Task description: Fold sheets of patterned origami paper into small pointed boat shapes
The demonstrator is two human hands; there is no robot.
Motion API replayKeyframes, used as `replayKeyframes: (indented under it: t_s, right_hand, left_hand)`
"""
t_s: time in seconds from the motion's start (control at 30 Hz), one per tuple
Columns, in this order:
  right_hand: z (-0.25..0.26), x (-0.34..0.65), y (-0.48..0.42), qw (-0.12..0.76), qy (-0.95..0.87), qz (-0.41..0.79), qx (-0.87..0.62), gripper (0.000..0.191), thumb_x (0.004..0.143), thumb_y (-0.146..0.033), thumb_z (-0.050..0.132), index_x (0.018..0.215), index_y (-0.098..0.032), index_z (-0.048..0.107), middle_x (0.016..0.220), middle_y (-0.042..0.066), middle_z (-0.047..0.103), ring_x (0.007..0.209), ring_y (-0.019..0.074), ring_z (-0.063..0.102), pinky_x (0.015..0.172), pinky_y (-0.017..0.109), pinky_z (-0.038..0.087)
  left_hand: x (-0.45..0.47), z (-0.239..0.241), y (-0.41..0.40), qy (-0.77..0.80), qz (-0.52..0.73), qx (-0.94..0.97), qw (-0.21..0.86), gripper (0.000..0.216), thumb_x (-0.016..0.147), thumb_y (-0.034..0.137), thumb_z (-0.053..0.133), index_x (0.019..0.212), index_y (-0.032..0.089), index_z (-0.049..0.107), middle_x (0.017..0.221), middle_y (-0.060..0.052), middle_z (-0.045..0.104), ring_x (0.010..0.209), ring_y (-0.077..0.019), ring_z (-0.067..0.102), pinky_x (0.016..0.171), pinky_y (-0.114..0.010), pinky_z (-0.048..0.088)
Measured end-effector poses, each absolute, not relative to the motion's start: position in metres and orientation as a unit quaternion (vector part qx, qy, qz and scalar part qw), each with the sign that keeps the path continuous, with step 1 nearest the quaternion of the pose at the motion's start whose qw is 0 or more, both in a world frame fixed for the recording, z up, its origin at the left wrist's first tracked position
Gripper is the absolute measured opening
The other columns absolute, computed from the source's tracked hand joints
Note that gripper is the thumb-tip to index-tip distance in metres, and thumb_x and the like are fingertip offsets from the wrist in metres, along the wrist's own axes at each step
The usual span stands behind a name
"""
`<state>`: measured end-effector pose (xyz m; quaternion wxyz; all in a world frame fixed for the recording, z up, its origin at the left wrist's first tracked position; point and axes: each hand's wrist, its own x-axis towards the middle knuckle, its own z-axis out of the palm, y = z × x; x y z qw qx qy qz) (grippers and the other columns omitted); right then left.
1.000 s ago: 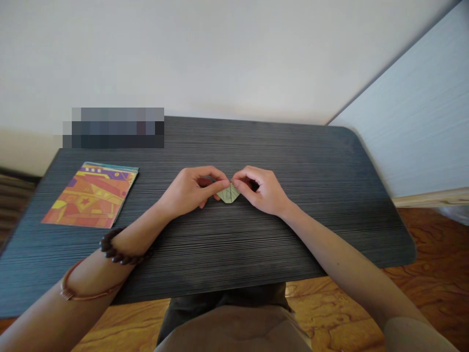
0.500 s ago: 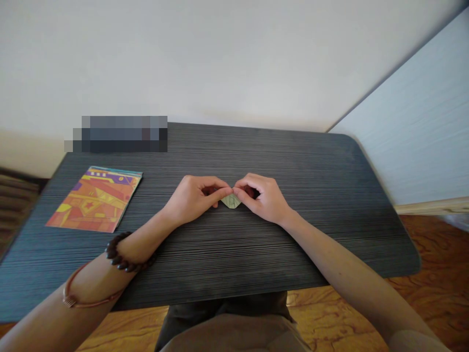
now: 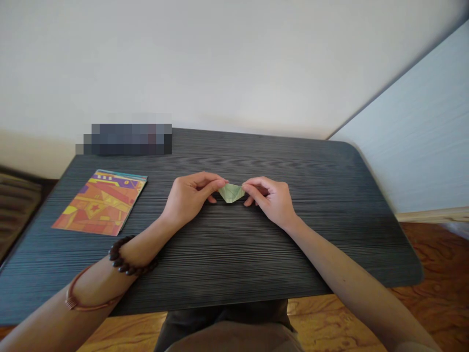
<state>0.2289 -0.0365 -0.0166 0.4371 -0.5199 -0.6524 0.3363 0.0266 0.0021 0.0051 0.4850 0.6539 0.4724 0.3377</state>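
Note:
A small piece of folded pale green paper point(image 3: 233, 192) is held between my two hands near the middle of the table. My left hand point(image 3: 190, 196) pinches its upper left corner between thumb and index finger. At the opposite corner, the thumb and index finger of my right hand point(image 3: 271, 199) grip the paper. Its lower edge narrows downward, and faint crease lines show on its face. The fingertips cover both upper corners.
A dark wood-grain table point(image 3: 234, 264) lies under my hands. On its left sits a stack of orange and purple printed booklets or sheets point(image 3: 104, 203). A blurred-out dark object point(image 3: 128, 139) stands at the back left, by the white wall point(image 3: 234, 63).
My hands have moved apart, the right one shifting rightward, so more of the green paper shows between them. The camera view has shifted slightly.

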Motion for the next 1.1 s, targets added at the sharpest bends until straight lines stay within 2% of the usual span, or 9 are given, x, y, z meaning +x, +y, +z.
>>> replayKeyframes:
  t_s: [0.1, 0.2, 0.33, 0.5, 0.67, 0.83, 1.0, 1.1]
  right_hand:
    - [-0.017, 0.233, -0.035, 0.439, -0.653, 0.348, -0.51, 0.021, 0.085, -0.038, 0.057, 0.089, -0.018, 0.064, 0.073, 0.001, 0.07, 0.059, 0.0127, 0.068, 0.055, 0.022, 0.053]
    - [-0.015, 0.238, -0.034, 0.44, -0.662, 0.338, -0.504, 0.019, 0.086, -0.034, 0.056, 0.09, -0.017, 0.063, 0.073, 0.001, 0.071, 0.064, 0.013, 0.069, 0.063, 0.024, 0.055]
    - [-0.012, 0.24, -0.035, 0.44, -0.67, 0.319, -0.505, 0.016, 0.088, -0.032, 0.053, 0.092, -0.017, 0.059, 0.07, 0.001, 0.071, 0.065, 0.0127, 0.069, 0.067, 0.025, 0.054]
    - [-0.013, 0.236, -0.036, 0.448, -0.675, 0.286, -0.511, 0.014, 0.09, -0.03, 0.05, 0.094, -0.018, 0.056, 0.072, 0.001, 0.07, 0.068, 0.0127, 0.069, 0.068, 0.026, 0.053]
    - [-0.015, 0.237, -0.037, 0.45, -0.705, 0.211, -0.505, 0.01, 0.089, -0.026, 0.051, 0.094, -0.02, 0.058, 0.085, 0.002, 0.071, 0.075, 0.0133, 0.069, 0.073, 0.027, 0.054]
    - [-0.016, 0.239, -0.038, 0.427, -0.739, 0.15, -0.499, 0.011, 0.089, -0.026, 0.051, 0.095, -0.022, 0.06, 0.092, 0.002, 0.071, 0.081, 0.0151, 0.068, 0.074, 0.03, 0.054]
    - [-0.016, 0.239, -0.037, 0.407, -0.758, 0.144, -0.488, 0.011, 0.089, -0.024, 0.051, 0.096, -0.022, 0.06, 0.093, 0.001, 0.071, 0.083, 0.0147, 0.068, 0.076, 0.028, 0.053]
    - [-0.016, 0.239, -0.036, 0.376, -0.771, 0.141, -0.494, 0.013, 0.088, -0.024, 0.052, 0.097, -0.023, 0.06, 0.092, 0.001, 0.071, 0.08, 0.0151, 0.067, 0.075, 0.03, 0.052]
  left_hand:
    - [0.027, 0.004, 0.003, 0.455, 0.364, 0.611, 0.536, 0.027, 0.08, 0.04, 0.062, 0.09, 0.015, 0.065, 0.097, -0.007, 0.071, 0.077, -0.0152, 0.067, 0.069, -0.025, 0.057]
    - [0.028, 0.002, 0.003, 0.43, 0.39, 0.575, 0.577, 0.026, 0.081, 0.038, 0.061, 0.088, 0.014, 0.061, 0.1, -0.008, 0.071, 0.088, -0.0174, 0.067, 0.082, -0.031, 0.055]
    - [0.028, 0.0, 0.006, 0.398, 0.436, 0.528, 0.611, 0.024, 0.083, 0.037, 0.06, 0.086, 0.013, 0.057, 0.099, -0.009, 0.07, 0.09, -0.0173, 0.067, 0.09, -0.036, 0.051]
    - [0.028, -0.001, 0.008, 0.389, 0.445, 0.521, 0.616, 0.024, 0.086, 0.037, 0.055, 0.086, 0.014, 0.054, 0.102, -0.01, 0.068, 0.093, -0.0179, 0.066, 0.092, -0.038, 0.049]
    - [0.026, -0.001, 0.004, 0.365, 0.417, 0.635, 0.538, 0.023, 0.084, 0.035, 0.059, 0.094, 0.016, 0.051, 0.106, -0.01, 0.067, 0.092, -0.0181, 0.065, 0.087, -0.037, 0.052]
    - [0.02, -0.003, 0.004, 0.336, 0.345, 0.771, 0.417, 0.045, 0.073, 0.032, 0.07, 0.112, 0.02, 0.051, 0.117, -0.01, 0.059, 0.087, -0.0175, 0.064, 0.082, -0.035, 0.055]
    - [0.016, -0.004, 0.009, 0.302, 0.305, 0.862, 0.27, 0.012, 0.084, 0.025, 0.058, 0.093, 0.02, 0.064, 0.115, -0.006, 0.058, 0.102, -0.0182, 0.058, 0.091, -0.034, 0.048]
    - [0.015, -0.005, 0.011, 0.302, 0.287, 0.877, 0.238, 0.012, 0.086, 0.027, 0.056, 0.086, 0.021, 0.067, 0.112, -0.006, 0.059, 0.1, -0.0177, 0.059, 0.092, -0.034, 0.047]
